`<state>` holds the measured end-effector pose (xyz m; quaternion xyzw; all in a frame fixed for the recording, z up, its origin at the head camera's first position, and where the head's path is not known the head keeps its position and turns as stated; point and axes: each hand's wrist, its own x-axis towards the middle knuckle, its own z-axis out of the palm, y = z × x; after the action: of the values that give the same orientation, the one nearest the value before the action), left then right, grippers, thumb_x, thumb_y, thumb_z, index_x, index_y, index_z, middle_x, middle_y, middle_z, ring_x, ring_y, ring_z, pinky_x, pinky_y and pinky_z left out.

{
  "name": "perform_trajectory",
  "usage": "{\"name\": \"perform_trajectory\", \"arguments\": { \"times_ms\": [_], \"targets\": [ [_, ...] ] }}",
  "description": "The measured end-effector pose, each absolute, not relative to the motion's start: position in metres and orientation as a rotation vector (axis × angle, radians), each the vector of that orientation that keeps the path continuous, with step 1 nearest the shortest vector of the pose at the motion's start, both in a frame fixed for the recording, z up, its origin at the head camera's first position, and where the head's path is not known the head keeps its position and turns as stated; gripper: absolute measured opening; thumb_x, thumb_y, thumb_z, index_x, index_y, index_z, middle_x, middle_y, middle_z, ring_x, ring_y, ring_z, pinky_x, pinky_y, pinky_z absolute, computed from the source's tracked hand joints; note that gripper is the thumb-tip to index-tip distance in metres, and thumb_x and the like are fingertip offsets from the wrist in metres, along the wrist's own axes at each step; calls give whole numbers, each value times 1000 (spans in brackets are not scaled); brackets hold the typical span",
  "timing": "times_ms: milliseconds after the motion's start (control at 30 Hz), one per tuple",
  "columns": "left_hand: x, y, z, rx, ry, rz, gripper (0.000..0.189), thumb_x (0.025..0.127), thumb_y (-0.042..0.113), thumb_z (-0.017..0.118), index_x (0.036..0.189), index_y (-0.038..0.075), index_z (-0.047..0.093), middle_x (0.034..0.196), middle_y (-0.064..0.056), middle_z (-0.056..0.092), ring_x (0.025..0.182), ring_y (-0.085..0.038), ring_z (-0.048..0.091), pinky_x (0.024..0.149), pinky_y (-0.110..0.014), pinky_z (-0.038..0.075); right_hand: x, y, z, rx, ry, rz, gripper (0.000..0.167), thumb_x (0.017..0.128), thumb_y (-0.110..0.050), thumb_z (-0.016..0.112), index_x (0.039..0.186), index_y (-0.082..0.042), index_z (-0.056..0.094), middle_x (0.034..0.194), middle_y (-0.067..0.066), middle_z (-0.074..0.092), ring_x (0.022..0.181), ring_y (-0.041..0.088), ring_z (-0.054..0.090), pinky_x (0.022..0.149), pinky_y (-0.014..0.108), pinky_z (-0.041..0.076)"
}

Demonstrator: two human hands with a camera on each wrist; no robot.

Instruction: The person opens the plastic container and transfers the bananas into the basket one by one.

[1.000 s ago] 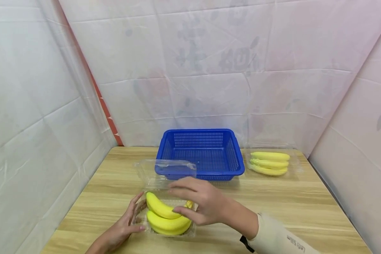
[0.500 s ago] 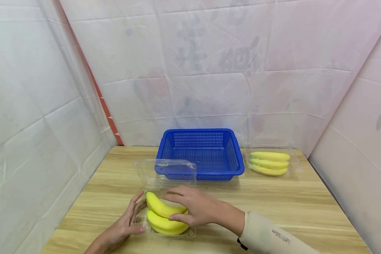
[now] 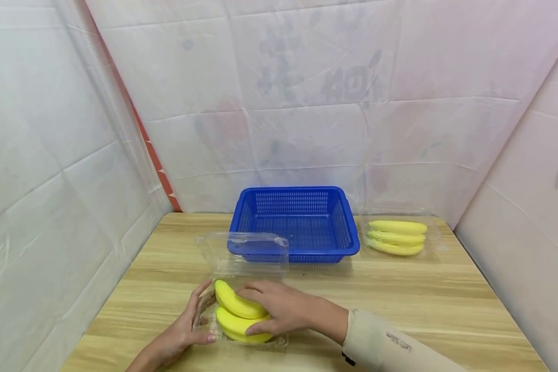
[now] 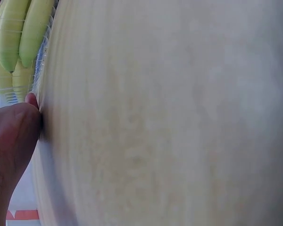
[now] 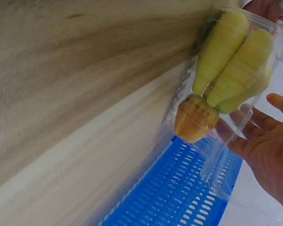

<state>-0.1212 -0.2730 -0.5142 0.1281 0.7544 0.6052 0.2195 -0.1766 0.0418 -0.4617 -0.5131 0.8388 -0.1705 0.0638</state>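
A clear plastic clamshell container lies near the front of the table, lid raised at the back. Yellow bananas fill it, joined at a brownish stem end. My left hand holds the container's left side, its thumb at the front corner and its fingers toward the back. My right hand rests over the bananas' right part, fingers extended toward the back and thumb on the front banana. It hides their stem end in the head view. In the left wrist view the bananas show through the clear wall.
Behind the container stands a blue perforated basket, partly seen through the raised lid. Several more bananas sit in another clear container at the back right. White cloth walls enclose the wooden table.
My right hand has moved left and come down onto the bananas, covering their stem end. My left hand stays at the container's side.
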Motion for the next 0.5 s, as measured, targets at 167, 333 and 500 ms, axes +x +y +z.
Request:
{"name": "perform_trajectory", "arguments": {
  "times_ms": [167, 333, 500],
  "targets": [
    [-120, -274, -517, 376, 2110, 1684, 118, 91, 9, 77, 170, 24, -9, 177, -32, 4, 141, 22, 32, 113, -46, 33, -175, 37, -469, -1475, 2481, -521, 91, 97, -69, 64, 170, -23, 31, 164, 5, 50, 143, 21, 57, 115, 36, 52],
    [-120, -275, -518, 403, 2122, 1688, 119, 91, 8, 77, 170, 20, -11, 176, -35, 4, 140, 24, 32, 112, -47, 34, -174, 34, -471, -1472, 2484, -512, 92, 98, -65, 67, 169, -20, 31, 154, 3, 60, 127, 12, 64, 102, 26, 56],
    [-121, -274, -517, 417, 2120, 1694, 119, 90, 7, 77, 170, 19, -11, 175, -36, 4, 140, 24, 32, 112, -47, 34, -171, 30, -468, -1365, 2445, -520, 91, 100, -57, 67, 171, -18, 25, 155, 6, 60, 127, 11, 65, 101, 26, 56]
  ]
}}
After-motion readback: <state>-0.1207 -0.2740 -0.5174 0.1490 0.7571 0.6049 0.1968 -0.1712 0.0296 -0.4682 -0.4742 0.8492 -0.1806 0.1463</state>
